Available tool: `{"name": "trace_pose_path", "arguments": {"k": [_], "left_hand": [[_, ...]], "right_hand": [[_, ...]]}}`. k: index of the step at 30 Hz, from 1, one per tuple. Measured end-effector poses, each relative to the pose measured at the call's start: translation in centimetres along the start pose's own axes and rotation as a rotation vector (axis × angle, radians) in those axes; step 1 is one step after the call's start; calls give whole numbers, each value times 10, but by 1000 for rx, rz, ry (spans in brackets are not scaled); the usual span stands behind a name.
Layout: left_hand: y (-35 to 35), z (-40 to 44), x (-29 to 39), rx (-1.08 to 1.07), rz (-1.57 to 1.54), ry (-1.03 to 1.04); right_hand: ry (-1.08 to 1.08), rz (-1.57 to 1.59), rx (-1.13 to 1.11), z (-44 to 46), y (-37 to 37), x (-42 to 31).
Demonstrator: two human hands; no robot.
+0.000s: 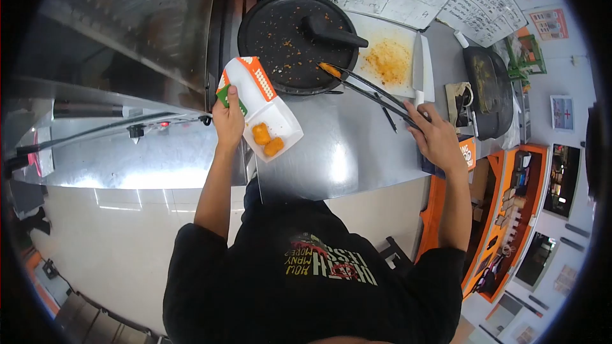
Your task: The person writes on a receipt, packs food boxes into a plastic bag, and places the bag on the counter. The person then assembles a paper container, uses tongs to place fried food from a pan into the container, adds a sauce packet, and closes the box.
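My left hand (229,120) grips an open paper food box (268,109), white inside with orange and green printing. Two golden fried pieces (266,139) lie in its near half. My right hand (433,135) is closed around black tongs (379,97), which reach left over a round black pan (280,32). Between the tong tips is another fried piece (329,70), at the pan's right edge. Crumbs are scattered over the pan's floor, and a black handle-like piece (331,35) rests across its right side.
Right of the pan, a white cutting board (376,27) carries orange crumbs and a white-handled knife (418,70). A second black pan (494,95) stands farther right. At the left is a glass-fronted metal cabinet (140,32). The steel counter (331,153) ends just before my body.
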State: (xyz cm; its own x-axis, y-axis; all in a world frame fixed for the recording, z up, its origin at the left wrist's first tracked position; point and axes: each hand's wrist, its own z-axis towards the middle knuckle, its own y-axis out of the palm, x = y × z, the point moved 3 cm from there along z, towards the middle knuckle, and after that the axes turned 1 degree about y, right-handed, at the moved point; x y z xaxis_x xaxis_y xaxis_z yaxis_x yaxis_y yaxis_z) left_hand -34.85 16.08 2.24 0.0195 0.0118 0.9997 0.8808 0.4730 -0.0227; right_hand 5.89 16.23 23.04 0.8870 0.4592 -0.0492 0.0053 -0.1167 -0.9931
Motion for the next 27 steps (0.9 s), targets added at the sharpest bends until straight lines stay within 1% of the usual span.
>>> {"name": "trace_pose_path", "arguments": {"k": [4, 7, 8, 11, 12, 15, 16, 17, 20, 21, 23, 24, 25, 27], "left_hand": [[-1, 1, 2, -10, 12, 37], [-2, 2, 2, -31, 37, 61], [0, 0, 7, -20, -2, 48], [-1, -1, 7, -54, -26, 45], [-2, 1, 4, -74, -17, 51], [-9, 0, -4, -124, -16, 54], [-9, -2, -5, -140, -39, 50], [-8, -4, -6, -163, -62, 45], [-12, -20, -9, -225, -29, 75], [-10, -28, -5, -253, -75, 27], [-8, -46, 5, -308, -154, -73], [-13, -51, 6, -381, -118, -75], [-20, -55, 4, -367, -102, -47], [-31, -62, -3, -323, -74, 14]], "right_hand": [[-98, 122, -30, -11, -11, -34], [-153, 172, -99, -17, 5, -61], [-174, 177, -109, -20, 18, -67], [-144, 212, -158, -26, 38, -82], [-99, 262, -182, -30, 37, -80], [28, 524, -154, -49, 32, -51], [9, 546, -66, -51, 31, -40], [38, 528, 21, -44, 36, -39], [175, 489, 254, -2, 60, -51], [240, 496, 310, 19, 73, -64], [245, 438, 309, 64, 100, -84], [226, 415, 351, 85, 112, -98], [203, 392, 395, 104, 120, -115], [193, 472, 383, 130, 129, -152]]}}
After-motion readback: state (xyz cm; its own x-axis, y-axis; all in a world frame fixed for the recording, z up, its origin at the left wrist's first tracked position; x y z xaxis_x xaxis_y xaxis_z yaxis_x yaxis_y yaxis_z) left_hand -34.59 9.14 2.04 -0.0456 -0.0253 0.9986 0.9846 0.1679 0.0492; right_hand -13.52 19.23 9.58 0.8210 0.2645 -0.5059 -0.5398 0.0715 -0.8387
